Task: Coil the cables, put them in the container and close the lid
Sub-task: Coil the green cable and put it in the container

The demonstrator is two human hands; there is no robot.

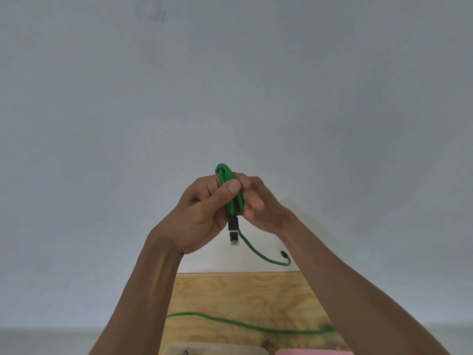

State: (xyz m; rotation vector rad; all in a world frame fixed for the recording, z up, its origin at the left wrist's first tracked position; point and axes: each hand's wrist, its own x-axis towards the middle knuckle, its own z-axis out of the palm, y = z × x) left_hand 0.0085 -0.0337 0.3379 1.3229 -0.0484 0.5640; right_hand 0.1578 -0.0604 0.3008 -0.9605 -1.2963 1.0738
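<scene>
Up high, left hand [202,211] and right hand [258,203] each grip tight round the green cable [231,198] coil.

No text, label, brand, number or sign can be read anywhere in this view. The green cable [231,198] and its dark plug [233,226] bear no legible marking (the plug's tip is blurred), and the wall [230,73] and wooden table [243,295] carry no writing.
</scene>
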